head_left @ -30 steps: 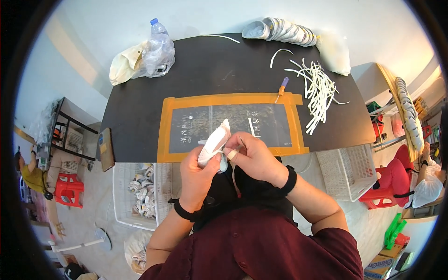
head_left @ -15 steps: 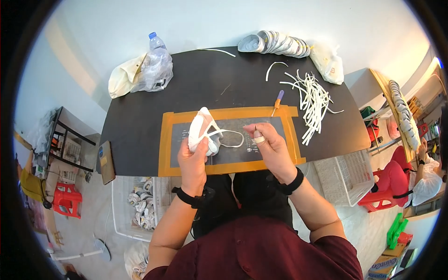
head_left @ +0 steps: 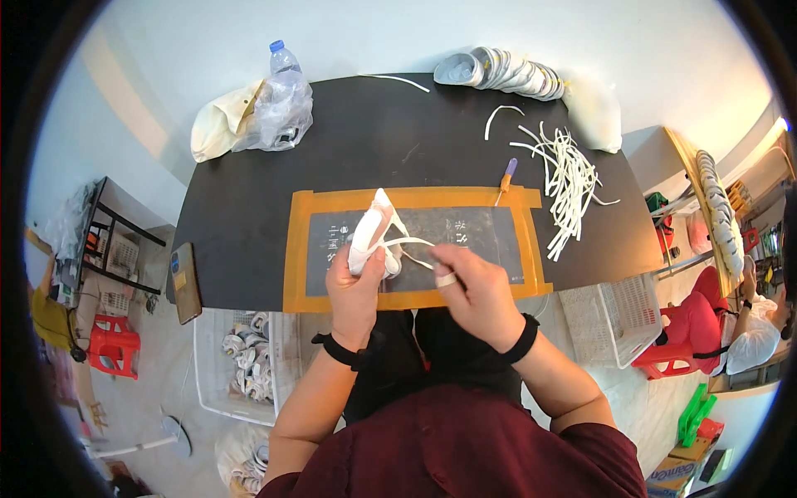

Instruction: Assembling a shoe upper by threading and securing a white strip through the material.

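Observation:
My left hand [head_left: 355,290] is closed on a small white fabric shoe upper [head_left: 371,232], which tilts upright over the near half of the mat. A thin white strap [head_left: 407,241] runs from the upper in a loop toward the right. At the loop's far end is my right hand [head_left: 473,290], its fingers curled together and partly blurred; one finger wears a pale band. The loop's end meets these fingers, but what they pinch is hidden. Beyond the right hand lies a small tool with a purple and orange handle [head_left: 508,173] and a thin metal tip.
A dark mat [head_left: 498,241] is taped to the black table [head_left: 357,124]. Several white straps [head_left: 573,199] are piled right. Nested grey-white uppers [head_left: 506,73], a bag, and a bottle [head_left: 284,60] stand at the back. A phone [head_left: 185,282] lies left. Baskets [head_left: 610,319] flank my legs.
My right hand has moved down and closer to the strap loop, whose end now meets its fingers. The shoe upper in my left hand has turned slightly. The whole view has shifted a little.

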Available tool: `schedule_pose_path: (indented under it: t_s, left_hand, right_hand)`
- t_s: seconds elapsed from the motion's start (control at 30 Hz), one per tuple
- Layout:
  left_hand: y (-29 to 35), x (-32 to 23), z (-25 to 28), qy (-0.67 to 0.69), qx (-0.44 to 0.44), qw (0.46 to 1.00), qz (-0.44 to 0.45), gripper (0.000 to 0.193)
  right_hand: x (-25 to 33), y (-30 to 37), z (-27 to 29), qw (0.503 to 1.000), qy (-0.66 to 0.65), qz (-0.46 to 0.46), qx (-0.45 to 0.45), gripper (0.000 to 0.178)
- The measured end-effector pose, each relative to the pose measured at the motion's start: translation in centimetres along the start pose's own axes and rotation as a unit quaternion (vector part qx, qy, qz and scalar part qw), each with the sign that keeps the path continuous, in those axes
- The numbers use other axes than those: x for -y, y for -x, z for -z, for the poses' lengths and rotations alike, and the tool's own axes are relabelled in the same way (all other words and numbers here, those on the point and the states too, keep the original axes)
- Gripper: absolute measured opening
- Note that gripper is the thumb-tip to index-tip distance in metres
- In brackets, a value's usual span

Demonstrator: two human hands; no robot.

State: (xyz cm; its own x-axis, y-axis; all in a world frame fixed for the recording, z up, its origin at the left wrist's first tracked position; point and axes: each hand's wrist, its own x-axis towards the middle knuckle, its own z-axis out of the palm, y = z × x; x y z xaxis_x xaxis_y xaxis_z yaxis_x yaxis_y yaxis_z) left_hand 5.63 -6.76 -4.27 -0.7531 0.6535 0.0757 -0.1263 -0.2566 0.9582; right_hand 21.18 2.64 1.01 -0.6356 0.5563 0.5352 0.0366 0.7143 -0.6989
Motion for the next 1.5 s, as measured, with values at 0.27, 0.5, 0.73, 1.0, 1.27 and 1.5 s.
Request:
schedule_pose_path:
  t_s: [0.27, 0.5, 0.73, 1.0, 1.27, 1.5]
  left_hand:
    - [0.2, 0.3, 0.4, -0.027, 0.030, 0.999, -0.025, 0.018]
    - [0.1, 0.6, 0.9, -0.051, 0.034, 0.997, -0.039, 0.022]
    - [0.1, 0.7, 0.9, -0.055, 0.032, 0.997, -0.031, 0.022]
    - [0.1, 0.6, 0.5, -0.046, 0.031, 0.997, -0.058, 0.023]
    - [0.5, 0.0, 0.1, -0.092, 0.025, 0.994, -0.059, 0.019]
    - [0.5, 0.2, 0.4, -0.094, 0.046, 0.990, -0.097, 0.016]
  right_hand:
    - [0.0, -0.3, -2.6, 0.992, 0.015, -0.084, 0.094, 0.024]
    - [-0.7, -0.3, -3.4, 0.991, -0.029, -0.108, 0.068, 0.027]
    - [-1.0, -0.6, -3.5, 0.988, -0.059, -0.123, 0.077, 0.027]
    - [-1.2, -0.7, -3.0, 0.984, -0.055, -0.124, 0.118, 0.027]
    - [-0.2, -1.3, -2.2, 0.985, 0.021, -0.106, 0.138, 0.026]
    - [-1.9, -2.3, -2.6, 0.964, -0.093, -0.181, 0.171, 0.020]
